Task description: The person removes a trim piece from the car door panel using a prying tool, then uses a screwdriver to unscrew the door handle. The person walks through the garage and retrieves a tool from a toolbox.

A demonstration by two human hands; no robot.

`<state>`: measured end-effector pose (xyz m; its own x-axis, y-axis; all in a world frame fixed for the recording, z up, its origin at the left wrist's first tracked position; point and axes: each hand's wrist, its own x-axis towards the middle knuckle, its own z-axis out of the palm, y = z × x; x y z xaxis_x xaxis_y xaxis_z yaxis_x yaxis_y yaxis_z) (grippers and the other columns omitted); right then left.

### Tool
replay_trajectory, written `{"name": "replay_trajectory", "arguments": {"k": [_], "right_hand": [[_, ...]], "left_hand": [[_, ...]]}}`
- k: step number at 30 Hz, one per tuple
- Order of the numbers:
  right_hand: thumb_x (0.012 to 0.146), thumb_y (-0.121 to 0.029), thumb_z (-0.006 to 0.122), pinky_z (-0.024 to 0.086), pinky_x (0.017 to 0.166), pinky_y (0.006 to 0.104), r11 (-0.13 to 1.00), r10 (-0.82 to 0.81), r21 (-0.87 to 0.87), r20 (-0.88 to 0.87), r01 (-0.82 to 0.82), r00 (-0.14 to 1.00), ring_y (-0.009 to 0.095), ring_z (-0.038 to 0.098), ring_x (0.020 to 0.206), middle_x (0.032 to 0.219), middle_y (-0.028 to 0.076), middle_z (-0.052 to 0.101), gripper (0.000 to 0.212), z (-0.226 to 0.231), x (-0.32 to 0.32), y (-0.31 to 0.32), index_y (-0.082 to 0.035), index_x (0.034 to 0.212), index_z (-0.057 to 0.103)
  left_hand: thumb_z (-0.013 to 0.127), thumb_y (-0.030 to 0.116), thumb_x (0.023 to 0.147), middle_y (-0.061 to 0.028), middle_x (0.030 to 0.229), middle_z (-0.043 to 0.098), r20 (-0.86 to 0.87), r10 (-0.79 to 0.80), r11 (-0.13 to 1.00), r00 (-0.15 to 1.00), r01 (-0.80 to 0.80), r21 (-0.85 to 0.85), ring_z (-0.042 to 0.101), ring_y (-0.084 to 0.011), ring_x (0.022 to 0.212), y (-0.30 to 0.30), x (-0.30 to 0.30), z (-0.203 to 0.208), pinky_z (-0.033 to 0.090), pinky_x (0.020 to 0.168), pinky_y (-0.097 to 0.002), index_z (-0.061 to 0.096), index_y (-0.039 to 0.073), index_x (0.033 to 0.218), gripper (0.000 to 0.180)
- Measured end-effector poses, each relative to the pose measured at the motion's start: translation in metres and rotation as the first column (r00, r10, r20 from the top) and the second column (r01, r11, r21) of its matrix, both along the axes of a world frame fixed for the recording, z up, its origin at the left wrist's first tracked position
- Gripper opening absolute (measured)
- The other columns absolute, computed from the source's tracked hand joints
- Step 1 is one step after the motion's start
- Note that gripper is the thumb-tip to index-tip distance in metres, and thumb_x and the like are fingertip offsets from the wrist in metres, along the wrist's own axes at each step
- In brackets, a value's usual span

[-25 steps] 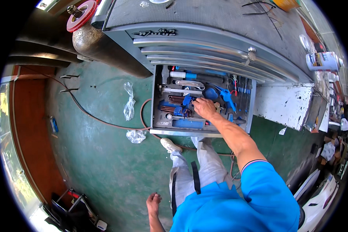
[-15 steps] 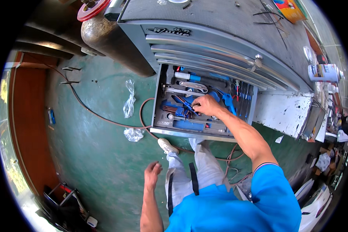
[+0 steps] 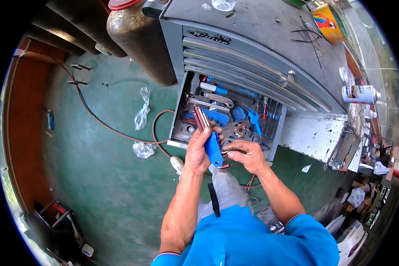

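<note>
My left hand (image 3: 197, 150) is wrapped round a hex key set (image 3: 214, 151) with a blue plastic holder, held up over the front edge of an open drawer (image 3: 175, 120). Several copper-coloured hex keys stick up from the holder, and a short bent end shows at its bottom. Close against its right side, my right hand (image 3: 249, 157) is closed, thumb and forefinger pinching what looks like one hex key's end. The fingertips partly hide it. Behind both hands the drawer holds a utility knife (image 3: 218, 98), a blue-handled tool (image 3: 254, 120) and slim screwdrivers.
The drawer belongs to a grey tool cabinet (image 3: 175, 48) with closed drawers above. Gas cylinders (image 3: 139, 48) stand at its left. A brown hose (image 3: 104, 127) and crumpled plastic (image 3: 142, 108) lie on the green floor. A spray can (image 3: 359, 94) is at the right.
My right hand has come out of the drawer toward me, and the hex key set is out too. My left hand has risen from my side and taken hold of it. The view has shifted slightly.
</note>
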<state>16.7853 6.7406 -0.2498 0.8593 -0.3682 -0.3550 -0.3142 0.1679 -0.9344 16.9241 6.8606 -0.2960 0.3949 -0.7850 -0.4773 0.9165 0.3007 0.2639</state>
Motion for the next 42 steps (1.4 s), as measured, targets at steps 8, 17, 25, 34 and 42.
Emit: {"name": "replay_trajectory", "arguments": {"k": [8,17,25,34,42], "right_hand": [[0.087,-0.004,0.068,0.052,0.085,0.0292,0.998,0.010,0.064,0.130,-0.018,0.991,0.015,0.065,0.095,0.105,0.009,0.069,0.031,0.053,0.019,0.043,0.000,0.117,0.065],[0.085,-0.001,0.067,0.055,0.082,0.0327,0.976,0.180,-0.186,0.376,-0.117,0.909,0.021,0.068,0.092,0.101,0.013,0.068,0.034,0.121,0.028,0.089,0.003,0.119,0.062],[0.084,-0.001,0.068,0.055,0.076,0.0333,0.951,0.223,-0.292,0.416,-0.103,0.881,0.023,0.069,0.085,0.094,0.013,0.069,0.026,0.157,0.033,0.115,0.002,0.110,0.066],[0.079,-0.003,0.075,0.055,0.073,0.0335,0.940,0.241,-0.329,0.460,-0.088,0.854,0.024,0.069,0.084,0.091,0.013,0.070,0.026,0.177,0.038,0.144,0.000,0.104,0.068],[0.081,0.004,0.072,0.054,0.065,0.0296,0.928,0.288,-0.360,0.525,-0.098,0.801,0.018,0.066,0.077,0.093,0.012,0.066,0.024,0.183,0.041,0.159,0.001,0.105,0.069]], "left_hand": [[0.062,0.025,0.094,-0.0101,0.104,0.060,0.322,-0.036,0.982,0.946,-0.026,0.186,0.060,-0.0192,0.092,0.048,0.026,0.101,0.050,0.084,-0.0352,0.047,-0.002,0.129,0.047],[0.067,0.029,0.081,-0.0109,0.105,0.061,0.059,0.244,0.952,0.968,-0.228,-0.202,0.061,-0.0232,0.091,0.089,0.027,0.127,0.053,0.079,-0.0365,0.053,0.000,0.127,0.057],[0.066,0.029,0.082,-0.0127,0.105,0.061,0.078,0.253,0.925,0.964,-0.218,-0.312,0.063,-0.0270,0.093,0.112,0.023,0.159,0.057,0.079,-0.0402,0.053,-0.001,0.127,0.056],[0.065,0.028,0.080,-0.0163,0.109,0.061,0.142,0.245,0.896,0.959,-0.168,-0.411,0.064,-0.0295,0.096,0.140,0.022,0.183,0.058,0.084,-0.0432,0.049,-0.001,0.130,0.060],[0.063,0.026,0.084,-0.0156,0.108,0.062,0.238,0.238,0.927,0.942,-0.147,-0.346,0.065,-0.0285,0.096,0.158,0.022,0.182,0.057,0.083,-0.0424,0.049,-0.002,0.129,0.055]]}}
